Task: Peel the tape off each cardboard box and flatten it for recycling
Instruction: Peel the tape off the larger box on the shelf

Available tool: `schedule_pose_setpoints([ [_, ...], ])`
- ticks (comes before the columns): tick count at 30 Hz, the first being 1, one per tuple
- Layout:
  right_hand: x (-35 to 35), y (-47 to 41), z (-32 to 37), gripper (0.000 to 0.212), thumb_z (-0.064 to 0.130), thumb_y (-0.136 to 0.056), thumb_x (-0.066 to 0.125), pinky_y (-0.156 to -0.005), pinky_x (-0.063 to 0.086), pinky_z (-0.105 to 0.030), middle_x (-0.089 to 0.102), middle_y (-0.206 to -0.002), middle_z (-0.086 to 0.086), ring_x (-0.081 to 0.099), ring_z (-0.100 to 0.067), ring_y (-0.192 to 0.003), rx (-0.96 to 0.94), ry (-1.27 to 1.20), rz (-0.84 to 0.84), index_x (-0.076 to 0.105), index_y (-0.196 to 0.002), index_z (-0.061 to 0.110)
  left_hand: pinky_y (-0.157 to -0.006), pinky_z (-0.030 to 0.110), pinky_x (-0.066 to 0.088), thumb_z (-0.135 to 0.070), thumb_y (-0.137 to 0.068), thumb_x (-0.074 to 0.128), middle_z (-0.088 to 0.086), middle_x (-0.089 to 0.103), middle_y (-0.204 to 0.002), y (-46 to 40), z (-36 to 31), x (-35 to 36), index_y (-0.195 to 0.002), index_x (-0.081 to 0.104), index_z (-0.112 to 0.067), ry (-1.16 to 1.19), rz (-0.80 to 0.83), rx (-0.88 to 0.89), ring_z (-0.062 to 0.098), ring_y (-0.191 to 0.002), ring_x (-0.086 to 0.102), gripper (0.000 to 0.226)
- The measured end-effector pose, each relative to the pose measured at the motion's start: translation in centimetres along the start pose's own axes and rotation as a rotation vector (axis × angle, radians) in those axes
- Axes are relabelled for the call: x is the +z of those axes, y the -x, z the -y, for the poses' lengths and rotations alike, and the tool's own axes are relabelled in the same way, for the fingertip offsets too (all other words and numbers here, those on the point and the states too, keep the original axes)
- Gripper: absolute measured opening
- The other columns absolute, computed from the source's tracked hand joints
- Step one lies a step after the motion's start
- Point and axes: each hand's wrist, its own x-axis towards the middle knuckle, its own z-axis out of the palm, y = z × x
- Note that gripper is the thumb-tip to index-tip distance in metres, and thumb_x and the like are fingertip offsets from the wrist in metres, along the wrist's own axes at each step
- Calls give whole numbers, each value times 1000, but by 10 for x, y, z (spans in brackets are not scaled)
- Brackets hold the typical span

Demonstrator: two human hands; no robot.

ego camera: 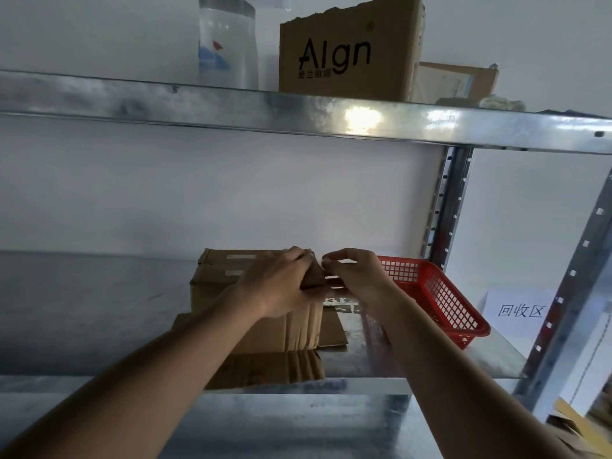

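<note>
Two bare hands reach onto the lower metal shelf [99, 309] of a galvanised rack, meeting at the top right corner of one cardboard box [251, 313] that sits near the middle of the shelf, close to its front edge. The left hand [278, 286] curls over the box's top, fingers wrapped round a raised corner flap. The right hand [356, 276] touches the same corner from the right, thumb and fingers drawn together in a pinch; what they hold is too small to make out, possibly tape. One flap [275, 366] of the box lies flat toward the front edge, and another flat piece of cardboard [332, 329] shows beside the box on the right. Just right of the hands stands one red plastic basket [440, 299], tilted, its contents not visible. Left of the box the shelf runs wide and bare. On the upper shelf [231, 104] stand one clear water bottle [228, 44], one torn-topped box printed "AIgn" [347, 51], and one smaller carton [457, 82] behind it. A white sign with Chinese characters [520, 311] lies beyond the rack's right upright [447, 207].
</note>
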Motion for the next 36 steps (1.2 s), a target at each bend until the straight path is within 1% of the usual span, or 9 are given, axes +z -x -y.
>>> schedule_pose_setpoints([
  [8, 10, 0, -16, 11, -8, -87, 76, -73, 65, -35, 76, -91, -28, 78, -38, -86, 56, -240, -80, 73, -98, -8, -94, 38, 55, -86, -88, 39, -18, 38, -157, 5, 25, 6, -157, 39, -34, 96, -17, 9, 13, -128, 53, 87],
  [14, 18, 2, -18, 14, 3, -85, 84, -75, 65, -36, 78, -79, -16, 79, -29, -75, -10, -55, -210, 76, -96, 2, -96, 39, 55, -82, -90, 42, -18, 39, -157, 7, 25, 5, -158, 37, -34, 109, -19, 22, 13, -129, 53, 83],
  [18, 24, 5, -16, 12, 4, -84, 86, -65, 65, -34, 77, -71, -13, 78, -26, -66, -41, 77, -272, 76, -90, 4, -94, 39, 56, -79, -91, 45, -18, 41, -156, 8, 23, 4, -157, 39, -34, 107, -23, 27, 13, -127, 54, 81],
  [22, 21, 11, -14, 12, -1, -84, 83, -64, 65, -36, 77, -76, -20, 78, -31, -70, 74, -39, -216, 74, -91, -5, -97, 42, 55, -85, -86, 42, -19, 39, -157, 9, 23, 5, -157, 39, -35, 129, -15, 13, 12, -131, 52, 87],
  [26, 19, 19, -28, 12, -4, -86, 78, -82, 65, -43, 77, -86, -24, 79, -35, -83, 241, -164, -123, 73, -94, -12, -90, 37, 56, -87, -85, 38, -21, 40, -154, 9, 23, 6, -153, 44, -33, 131, -44, 2, 11, -126, 55, 87],
  [28, 19, 21, -36, 12, -3, -86, 78, -84, 64, -43, 78, -86, -23, 79, -33, -84, 263, -175, -111, 74, -95, -10, -88, 35, 56, -87, -86, 37, -19, 40, -154, 8, 24, 7, -153, 44, -32, 120, -46, 8, 12, -124, 55, 87],
  [32, 17, 21, -39, 21, 6, -82, 86, -75, 66, -42, 79, -79, -12, 79, -24, -74, 49, -2, -244, 75, -99, 2, -95, 35, 53, -87, -86, 37, -17, 37, -159, 8, 25, 9, -156, 40, -32, 117, -41, 18, 14, -132, 51, 89],
  [34, 15, 18, -35, 28, 19, -81, 90, -68, 63, -31, 79, -75, 1, 77, -9, -69, -130, 224, -342, 74, -103, 15, -105, 38, 49, -88, -83, 43, -17, 29, -164, 9, 27, 7, -159, 33, -34, 116, 3, 26, 15, -141, 43, 95],
  [36, 15, 17, -30, 32, 25, -81, 90, -63, 57, -20, 78, -77, 10, 73, 1, -70, -258, 398, -334, 73, -108, 27, -114, 42, 42, -91, -76, 51, -19, 19, -168, 11, 31, 5, -163, 25, -35, 103, 68, 35, 15, -148, 34, 107],
])
